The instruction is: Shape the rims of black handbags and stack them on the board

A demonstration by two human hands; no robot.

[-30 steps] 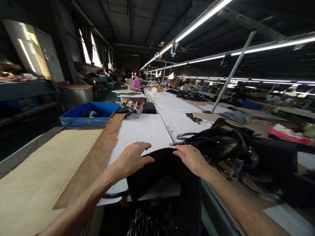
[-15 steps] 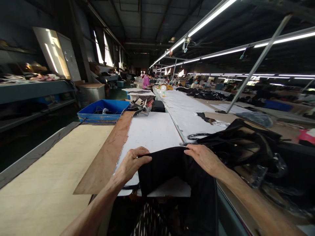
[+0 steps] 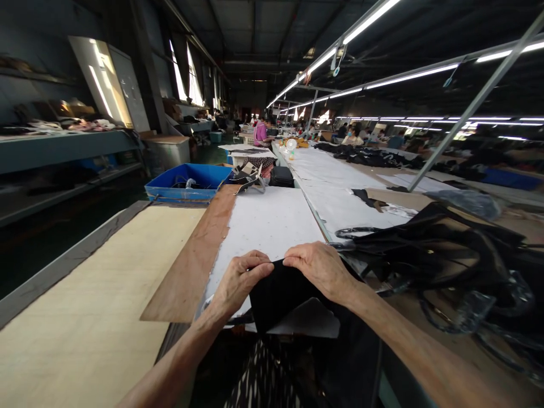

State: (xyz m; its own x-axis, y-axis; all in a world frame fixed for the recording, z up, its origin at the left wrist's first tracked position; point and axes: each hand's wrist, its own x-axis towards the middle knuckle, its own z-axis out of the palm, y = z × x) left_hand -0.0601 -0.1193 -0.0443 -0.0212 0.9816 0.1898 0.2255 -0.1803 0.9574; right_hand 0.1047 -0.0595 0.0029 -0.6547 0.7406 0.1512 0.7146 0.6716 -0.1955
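Observation:
A black fabric piece (image 3: 280,294) is stretched between my two hands, held by its top edge just above the near end of the table. My left hand (image 3: 246,277) pinches that edge between thumb and fingers at the left corner. Close beside it, my right hand (image 3: 321,269) pinches the same edge, thumb tucked under the fingers. The rest of the fabric drops toward my lap on the right, where its lower part is dark and hard to make out. Under it shows the white-covered table (image 3: 276,218).
Black bags (image 3: 442,243) with plastic-wrapped handles are heaped at the right. A brown board (image 3: 191,266) and a pale board (image 3: 97,266) lie at the left. Beyond stands a blue bin (image 3: 187,190). A person in a purple top (image 3: 260,133) is farther back.
My right hand has moved left along the fabric's top edge, close to my left hand. My left hand keeps its pinch. The whole view has shifted slightly.

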